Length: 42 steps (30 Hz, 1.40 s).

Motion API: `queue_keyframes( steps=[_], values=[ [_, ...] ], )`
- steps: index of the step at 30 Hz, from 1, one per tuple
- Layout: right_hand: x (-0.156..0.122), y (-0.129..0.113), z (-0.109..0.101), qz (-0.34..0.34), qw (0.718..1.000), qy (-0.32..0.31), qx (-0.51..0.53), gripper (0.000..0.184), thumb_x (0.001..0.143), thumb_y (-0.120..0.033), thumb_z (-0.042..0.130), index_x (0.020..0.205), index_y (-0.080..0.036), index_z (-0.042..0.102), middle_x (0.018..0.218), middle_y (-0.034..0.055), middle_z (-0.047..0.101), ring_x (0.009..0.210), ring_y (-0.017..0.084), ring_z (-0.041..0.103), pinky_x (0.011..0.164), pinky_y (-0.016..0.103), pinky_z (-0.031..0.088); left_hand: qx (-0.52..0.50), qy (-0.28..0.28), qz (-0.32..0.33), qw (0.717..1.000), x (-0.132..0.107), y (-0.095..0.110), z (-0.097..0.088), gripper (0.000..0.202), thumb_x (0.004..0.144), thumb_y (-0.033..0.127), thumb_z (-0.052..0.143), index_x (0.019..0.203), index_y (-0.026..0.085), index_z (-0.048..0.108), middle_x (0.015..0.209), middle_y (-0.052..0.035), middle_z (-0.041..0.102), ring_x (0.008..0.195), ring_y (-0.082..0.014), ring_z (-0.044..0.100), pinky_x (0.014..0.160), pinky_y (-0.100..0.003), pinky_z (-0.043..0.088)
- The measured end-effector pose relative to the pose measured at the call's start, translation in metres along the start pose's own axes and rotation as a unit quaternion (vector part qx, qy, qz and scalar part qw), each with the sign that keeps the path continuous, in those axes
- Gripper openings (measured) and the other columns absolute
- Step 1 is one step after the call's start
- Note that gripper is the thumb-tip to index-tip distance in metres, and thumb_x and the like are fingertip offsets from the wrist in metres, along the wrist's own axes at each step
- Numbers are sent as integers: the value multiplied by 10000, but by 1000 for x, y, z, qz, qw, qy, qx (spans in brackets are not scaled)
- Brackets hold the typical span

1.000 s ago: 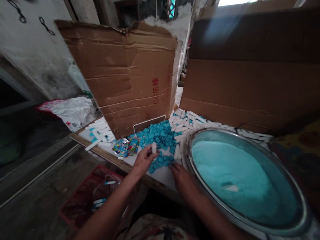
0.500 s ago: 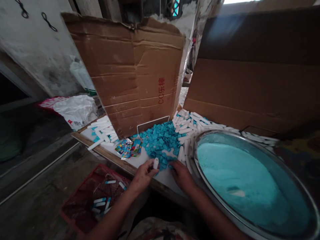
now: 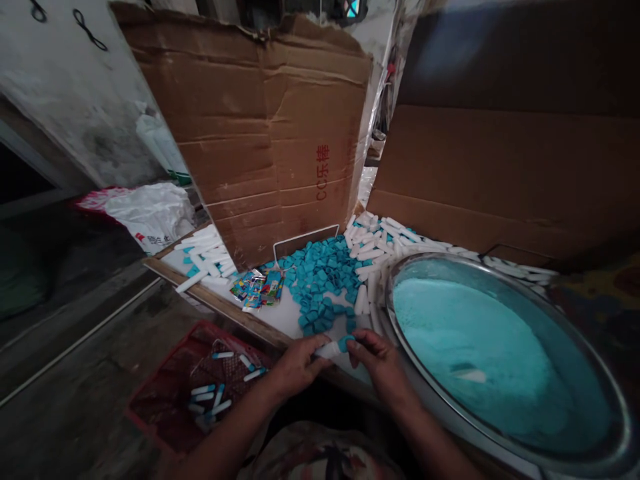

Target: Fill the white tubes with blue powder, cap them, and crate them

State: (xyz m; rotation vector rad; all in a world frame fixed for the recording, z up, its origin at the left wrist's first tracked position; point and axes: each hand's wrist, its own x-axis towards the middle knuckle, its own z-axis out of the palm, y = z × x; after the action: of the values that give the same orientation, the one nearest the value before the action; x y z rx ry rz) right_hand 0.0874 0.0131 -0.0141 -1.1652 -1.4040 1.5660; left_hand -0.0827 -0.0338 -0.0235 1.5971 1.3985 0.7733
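My left hand is closed round a white plastic tube, which lies nearly level and points right. The fingers of my right hand pinch a blue cap at the tube's right end. How far the cap sits on the tube is partly hidden by my fingers. Just beyond my hands spreads a pile of loose blue caps on the table. White tubes are heaped behind and to the right of the caps.
A large metal basin of pale blue powder stands at right, a white scoop-like piece in it. Below left, a red basket holds several capped tubes. Cardboard sheets rise behind. Printed wrappers and more tubes lie left.
My hands have come together; the tube has tipped from upright to nearly level, and a blue cap is now at its end. Another capped tube shows in the red basket.
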Motion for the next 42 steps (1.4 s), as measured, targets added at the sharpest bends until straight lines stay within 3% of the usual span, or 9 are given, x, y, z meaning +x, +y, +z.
queue_keyframes(
  steps=[6, 11, 20, 24, 27, 33, 35, 38, 42],
  values=[
    [-4, -4, -3, 32, 998, -57, -11, 315, 601, -469, 659, 718, -182, 610, 489, -45, 507, 449, 99, 414, 472, 232, 345, 60, -49, 2, 997, -4, 4, 0, 144, 779, 257, 468, 835, 176, 572, 776, -5, 602, 742, -164, 551, 654, -214, 384],
    [-7, 6, -8, 80, 990, -120, 4, 222, 612, -395, 650, 649, -185, 590, 538, -41, 525, 494, 98, 432, 472, 216, 335, 208, -78, -3, 975, -3, 2, 10, 191, 763, 316, 505, 897, 195, 568, 815, -45, 634, 755, -212, 582, 667, -252, 407],
    [-11, 21, 4, 196, 969, -104, 110, 286, 521, -356, 694, 578, -183, 472, 439, -76, 458, 403, 60, 392, 390, 174, 226, 295, -69, -68, 951, 0, 4, 22, 174, 689, 183, 525, 843, 193, 603, 744, -105, 656, 724, -284, 621, 696, -345, 446],
    [-8, 27, 7, 176, 974, -103, 98, 295, 521, -368, 661, 553, -196, 424, 358, -106, 361, 327, 42, 275, 360, 185, 166, 302, -65, -82, 948, 1, 3, 26, 207, 671, 136, 508, 849, 180, 605, 762, -123, 668, 733, -297, 632, 692, -362, 455],
    [-8, 30, 11, 161, 977, -116, 75, 263, 547, -353, 628, 561, -200, 415, 389, -96, 375, 350, 55, 298, 371, 191, 190, 313, -76, -78, 944, -1, 0, 30, 248, 688, 136, 477, 900, 172, 602, 819, -150, 678, 765, -318, 637, 682, -376, 460],
    [13, 24, 15, -16, 986, -132, -103, 93, 725, -248, 479, 695, -182, 538, 588, -26, 521, 543, 115, 468, 510, 217, 368, 279, -39, -124, 951, -7, -3, 5, 205, 752, 214, 470, 920, 194, 587, 896, -100, 682, 871, -268, 625, 721, -306, 441],
    [31, 22, 12, -67, 961, -89, -254, 169, 775, -200, 425, 833, -173, 582, 712, 14, 587, 649, 145, 526, 591, 239, 408, 242, -9, -142, 960, -10, -7, -12, 190, 778, 288, 475, 899, 191, 585, 876, -70, 678, 854, -241, 619, 718, -280, 430],
    [59, 24, 8, -116, 872, 10, -476, 303, 778, -88, 387, 994, -142, 593, 953, 101, 599, 878, 200, 533, 750, 284, 398, 210, 37, -160, 964, -13, -14, -32, 197, 777, 337, 483, 827, 171, 578, 827, -46, 660, 809, -215, 602, 710, -261, 416],
    [77, 27, 8, -133, 829, 17, -543, 335, 769, -40, 376, 968, -136, 628, 1001, 142, 568, 926, 248, 496, 798, 337, 349, 186, 73, -151, 968, -12, -16, -35, 186, 769, 337, 478, 743, 170, 557, 727, -16, 629, 721, -190, 577, 660, -246, 403]
  ],
)
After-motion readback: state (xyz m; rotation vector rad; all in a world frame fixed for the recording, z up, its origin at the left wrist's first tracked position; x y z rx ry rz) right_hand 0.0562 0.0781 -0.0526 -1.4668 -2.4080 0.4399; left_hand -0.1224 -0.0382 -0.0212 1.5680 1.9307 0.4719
